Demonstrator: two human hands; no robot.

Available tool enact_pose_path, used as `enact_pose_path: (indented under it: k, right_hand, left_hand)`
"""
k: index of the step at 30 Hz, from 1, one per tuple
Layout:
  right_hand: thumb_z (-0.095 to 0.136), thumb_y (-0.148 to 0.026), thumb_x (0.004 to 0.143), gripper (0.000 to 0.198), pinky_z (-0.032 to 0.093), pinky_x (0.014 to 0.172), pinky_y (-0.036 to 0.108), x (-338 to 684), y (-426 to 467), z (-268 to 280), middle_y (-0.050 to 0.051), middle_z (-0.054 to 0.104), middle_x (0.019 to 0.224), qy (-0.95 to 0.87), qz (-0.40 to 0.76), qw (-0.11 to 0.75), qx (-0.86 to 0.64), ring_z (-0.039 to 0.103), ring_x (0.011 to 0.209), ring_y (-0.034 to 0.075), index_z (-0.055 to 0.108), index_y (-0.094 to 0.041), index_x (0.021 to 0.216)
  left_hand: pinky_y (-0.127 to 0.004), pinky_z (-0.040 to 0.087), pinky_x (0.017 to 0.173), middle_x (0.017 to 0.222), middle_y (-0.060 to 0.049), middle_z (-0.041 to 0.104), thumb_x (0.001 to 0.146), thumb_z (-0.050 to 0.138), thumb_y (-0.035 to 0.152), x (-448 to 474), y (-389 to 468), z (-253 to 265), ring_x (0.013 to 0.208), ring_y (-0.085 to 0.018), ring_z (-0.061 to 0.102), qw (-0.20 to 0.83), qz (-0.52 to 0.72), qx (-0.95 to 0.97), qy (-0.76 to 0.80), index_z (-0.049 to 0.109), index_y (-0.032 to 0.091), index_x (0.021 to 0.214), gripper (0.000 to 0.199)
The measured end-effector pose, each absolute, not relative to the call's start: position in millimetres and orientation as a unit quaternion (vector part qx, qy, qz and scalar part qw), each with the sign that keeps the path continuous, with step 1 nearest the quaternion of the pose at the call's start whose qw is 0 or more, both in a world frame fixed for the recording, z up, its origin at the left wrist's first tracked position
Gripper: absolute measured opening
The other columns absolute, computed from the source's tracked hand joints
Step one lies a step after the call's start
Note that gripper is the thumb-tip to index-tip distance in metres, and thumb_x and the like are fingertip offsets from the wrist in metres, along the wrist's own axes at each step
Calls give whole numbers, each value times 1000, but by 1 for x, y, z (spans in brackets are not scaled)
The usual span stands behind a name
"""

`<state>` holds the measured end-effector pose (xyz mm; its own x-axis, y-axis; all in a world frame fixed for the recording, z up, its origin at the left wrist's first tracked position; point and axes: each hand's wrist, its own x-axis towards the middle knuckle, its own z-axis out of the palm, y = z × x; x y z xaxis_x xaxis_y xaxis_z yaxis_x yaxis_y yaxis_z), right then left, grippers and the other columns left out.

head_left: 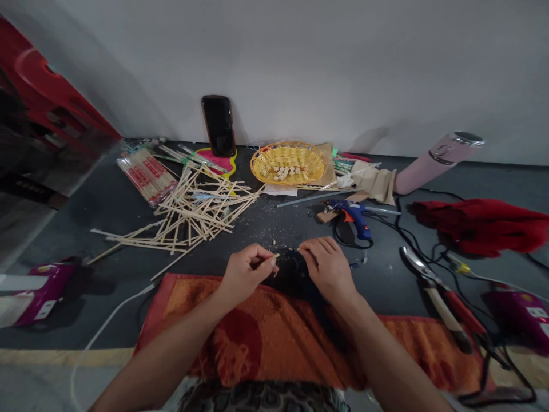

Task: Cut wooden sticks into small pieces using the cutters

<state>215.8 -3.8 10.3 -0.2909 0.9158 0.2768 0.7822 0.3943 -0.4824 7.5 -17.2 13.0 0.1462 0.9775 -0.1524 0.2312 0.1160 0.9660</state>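
Observation:
My left hand (246, 269) pinches a short wooden stick piece (271, 260), its tip pointing right toward a small dark object (291, 264) on the dark floor. My right hand (328, 266) rests over that dark object, fingers curled down on it; what it is stays hidden. Both hands hover just beyond the far edge of an orange towel (266, 332). A loose pile of wooden sticks (193, 212) lies behind and left of my left hand.
A yellow basket (288, 162) with small wooden pieces, a phone (219, 125) against the wall, packed chopsticks (146, 174), a blue glue gun (354, 216) with cables, pliers (433, 286), a pink bottle (435, 160), red cloth (484, 223), purple boxes at both sides.

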Motion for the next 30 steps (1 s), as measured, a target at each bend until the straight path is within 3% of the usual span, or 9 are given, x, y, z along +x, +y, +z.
enact_pose_path:
  k: [7, 13, 18, 24, 27, 30]
  right_hand:
    - [46, -24, 93, 19, 36, 77, 35, 215, 0, -5, 5, 68, 88, -792, 67, 193, -575, 53, 89, 22, 64, -22, 88]
    - [40, -21, 95, 22, 41, 86, 37, 224, -3, 4, 7, 67, 97, -810, 96, 198, -543, 56, 91, 21, 62, -19, 99]
    - [55, -31, 89, 15, 45, 89, 43, 241, -39, 24, 10, 63, 107, -819, 110, 137, -547, 56, 101, 26, 57, -21, 100]
    - [71, -51, 70, 42, 32, 105, 57, 252, -74, 16, 19, 39, 144, -834, 73, 56, -544, 33, 133, 38, 57, -20, 94]
    - [67, -48, 74, 35, 30, 106, 58, 251, -76, 15, 20, 35, 146, -836, 65, 40, -544, 30, 136, 38, 58, -19, 90]
    - [61, -35, 79, 17, 29, 105, 57, 250, -72, 17, 17, 41, 144, -833, 63, 33, -549, 36, 132, 35, 58, -20, 86]
  left_hand:
    - [-21, 47, 58, 71, -4, 74, 81, 61, 34, 7, -15, 12, 64, -15, 68, 516, 370, 547, 545, 63, 16, 82, 18]
    - [-21, 45, 56, 71, -4, 74, 81, 61, 34, 7, -13, 9, 62, -14, 66, 508, 378, 552, 542, 63, 16, 82, 18]
    - [-20, 44, 57, 70, -3, 73, 81, 61, 33, 5, -11, 9, 61, -12, 64, 511, 387, 538, 547, 62, 16, 80, 18]
    - [-20, 42, 56, 70, -3, 73, 82, 61, 35, 5, -10, 14, 59, -11, 62, 527, 393, 522, 544, 62, 15, 80, 20]
    - [-19, 40, 53, 70, -3, 72, 81, 62, 36, 6, -9, 15, 57, -10, 59, 530, 394, 517, 545, 62, 15, 80, 21]
    - [-19, 39, 52, 69, -3, 72, 81, 63, 37, 6, -9, 14, 56, -10, 58, 533, 398, 508, 547, 62, 15, 80, 21]
